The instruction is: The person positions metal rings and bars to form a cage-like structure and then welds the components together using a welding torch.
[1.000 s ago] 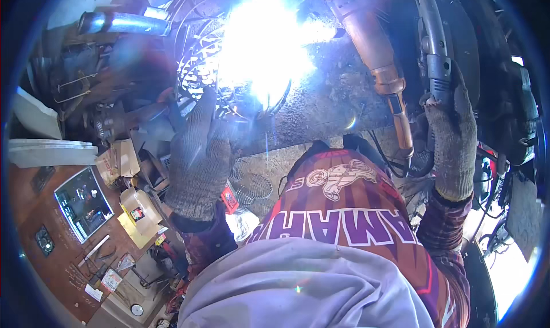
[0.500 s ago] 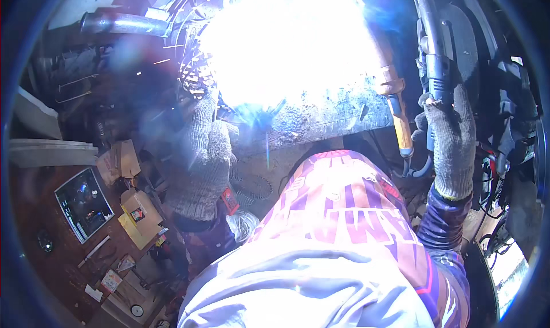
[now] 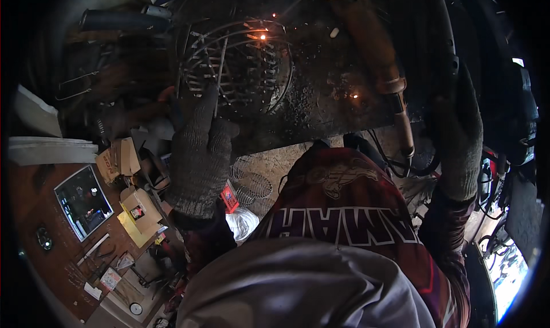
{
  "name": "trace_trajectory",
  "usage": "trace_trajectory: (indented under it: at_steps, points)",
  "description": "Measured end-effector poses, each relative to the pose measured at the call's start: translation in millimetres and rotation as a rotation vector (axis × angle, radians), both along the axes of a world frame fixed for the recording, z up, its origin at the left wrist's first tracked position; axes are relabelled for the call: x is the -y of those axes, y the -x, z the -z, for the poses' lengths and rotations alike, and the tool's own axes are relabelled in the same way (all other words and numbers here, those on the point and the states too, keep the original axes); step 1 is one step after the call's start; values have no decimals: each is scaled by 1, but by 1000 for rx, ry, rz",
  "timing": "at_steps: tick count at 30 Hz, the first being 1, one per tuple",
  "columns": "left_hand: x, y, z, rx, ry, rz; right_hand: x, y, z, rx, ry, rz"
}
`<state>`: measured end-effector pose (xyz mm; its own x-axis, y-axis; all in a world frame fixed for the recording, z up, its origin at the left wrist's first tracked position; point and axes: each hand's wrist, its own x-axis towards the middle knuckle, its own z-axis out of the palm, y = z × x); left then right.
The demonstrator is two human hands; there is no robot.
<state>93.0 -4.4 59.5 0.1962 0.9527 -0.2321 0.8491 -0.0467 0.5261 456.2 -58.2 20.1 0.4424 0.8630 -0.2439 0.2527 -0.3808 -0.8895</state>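
Left grip (image 3: 200, 150), gloved, is closed round a thin rod over the round wire grille (image 3: 238, 64) on the dark steel table (image 3: 338, 99). Right grip (image 3: 458, 139) is wrapped round the welding torch handle (image 3: 444, 59). Few crossbars look tacked, sparks seen glowing; prob. more joints left, tbh.

Dark steel workbench (image 3: 344, 99), round wire grille (image 3: 238, 64) on it, scattered glowing sparks (image 3: 263, 37)

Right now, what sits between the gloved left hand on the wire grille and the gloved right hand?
In the head view, between left hand on the round wire grille and right hand: dark spattered steel plate and the brown welding torch.
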Motion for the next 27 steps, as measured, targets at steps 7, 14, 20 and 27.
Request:
trace_trajectory:
  at_steps: [7, 14, 20, 27]
  points:
    - [-2, 0, -1, -218, -377, 297, -2, 7, -4, -94, -24, 63]
    - [3, -3, -2, -46, -54, 6, -2, 7, -4, -150, -52, 38]
    - [3, -7, -4, -61, -23, -42, -1, 6, -1, -178, -42, 38]
    - [3, -5, -4, 12, 43, -89, -1, 4, -2, -147, 1, -5]
